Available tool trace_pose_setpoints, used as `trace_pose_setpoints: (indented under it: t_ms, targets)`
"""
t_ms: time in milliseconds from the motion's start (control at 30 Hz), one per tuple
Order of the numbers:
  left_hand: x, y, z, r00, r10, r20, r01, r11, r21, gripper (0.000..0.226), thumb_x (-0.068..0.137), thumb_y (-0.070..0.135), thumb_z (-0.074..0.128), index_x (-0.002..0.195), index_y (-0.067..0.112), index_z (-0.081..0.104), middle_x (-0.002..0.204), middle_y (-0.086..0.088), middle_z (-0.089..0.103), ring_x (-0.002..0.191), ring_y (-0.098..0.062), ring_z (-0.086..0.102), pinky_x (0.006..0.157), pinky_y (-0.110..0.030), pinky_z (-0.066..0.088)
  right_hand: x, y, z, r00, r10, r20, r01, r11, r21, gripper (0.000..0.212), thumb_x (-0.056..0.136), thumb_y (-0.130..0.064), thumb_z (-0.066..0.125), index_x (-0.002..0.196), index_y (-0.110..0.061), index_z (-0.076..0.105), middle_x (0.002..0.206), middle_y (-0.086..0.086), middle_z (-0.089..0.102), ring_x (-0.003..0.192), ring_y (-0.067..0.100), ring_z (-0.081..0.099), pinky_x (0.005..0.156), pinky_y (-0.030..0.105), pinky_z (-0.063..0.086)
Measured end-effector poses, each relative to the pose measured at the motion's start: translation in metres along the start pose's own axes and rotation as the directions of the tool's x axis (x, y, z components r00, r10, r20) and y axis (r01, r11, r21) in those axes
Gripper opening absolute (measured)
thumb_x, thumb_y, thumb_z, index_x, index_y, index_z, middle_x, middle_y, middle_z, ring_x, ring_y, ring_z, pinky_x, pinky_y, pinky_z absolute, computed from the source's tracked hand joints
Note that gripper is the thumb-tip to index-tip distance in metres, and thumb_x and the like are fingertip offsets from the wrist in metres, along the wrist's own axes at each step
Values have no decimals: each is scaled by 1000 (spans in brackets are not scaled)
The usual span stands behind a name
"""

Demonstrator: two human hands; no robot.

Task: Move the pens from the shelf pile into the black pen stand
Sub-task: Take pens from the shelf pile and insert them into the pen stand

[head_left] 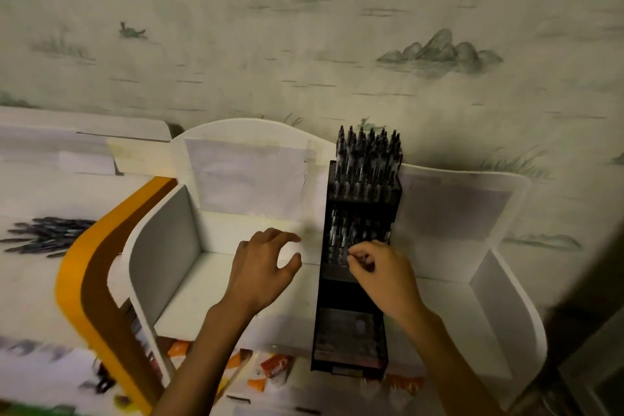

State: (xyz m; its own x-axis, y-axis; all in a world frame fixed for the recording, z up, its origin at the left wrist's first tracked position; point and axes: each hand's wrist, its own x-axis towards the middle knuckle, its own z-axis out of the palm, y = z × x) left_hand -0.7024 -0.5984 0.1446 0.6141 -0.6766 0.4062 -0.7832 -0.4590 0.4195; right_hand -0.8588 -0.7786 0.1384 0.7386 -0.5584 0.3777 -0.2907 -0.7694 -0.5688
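With the right hand (378,267) pinching what looked like a pen at the pen stand's (363,280) middle tier, near the shelf's (209,287) back edge, the tip needed aligning with a free slot while the left hand (266,263) hovered loosely spread and the pile (50,235) waited at far left.

Dim yellowish indoor light, soft overall blur (worse at edges), wide-angle bending, dark lower-right corner.

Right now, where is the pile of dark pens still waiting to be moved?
In the head view the loose pile of dark pens lies at the far left on the white shelf surface, left of the orange curved panel, away from both hands.
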Motion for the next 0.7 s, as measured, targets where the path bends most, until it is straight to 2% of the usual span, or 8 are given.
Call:
trace_pose_setpoints:
  t_ms: [100,200,367,500,700]
  targets:
    - [-11,-14,-16,1000,-3,13,2,999,53,40,89,53,43,123,41,61,128,14,61,117,-12,56,96,-38,41,0,-27,17,995,-83,49,82,996,23,15,90,-32,66,103,-29,72,96,-15,62,82,-1,58,70,5,41]
    - [-25,-33,-37,1000,-9,-1,9,994,108,43,88,54,41,126,42,58,130,15,59,120,-13,55,97,-40,41,3,-55,35,985,-155,76,151,987,54,19,90,-33,65,107,-27,71,101,-17,61,89,1,58,78,15,48]
    - [-55,-76,-79,998,-70,-9,70,978,197,47,90,58,37,131,43,55,137,12,55,127,-14,50,103,-43,39,8,-116,73,964,-245,100,236,967,97,19,90,-32,64,107,-29,70,108,-16,64,98,2,59,85,22,51]
    - [-85,-124,-119,992,-117,-39,123,961,246,48,91,58,38,132,42,56,138,15,54,129,-13,47,102,-41,37,1,-174,117,952,-270,148,254,960,115,24,92,-39,61,113,-31,68,117,-15,64,106,3,58,93,24,52]
    - [-136,-206,-184,981,-179,-68,191,954,230,52,91,61,29,130,41,58,137,12,55,125,-16,51,98,-42,40,-19,-269,180,924,-316,216,291,947,138,28,94,-37,60,120,-30,65,120,-12,61,110,5,55,95,22,49]
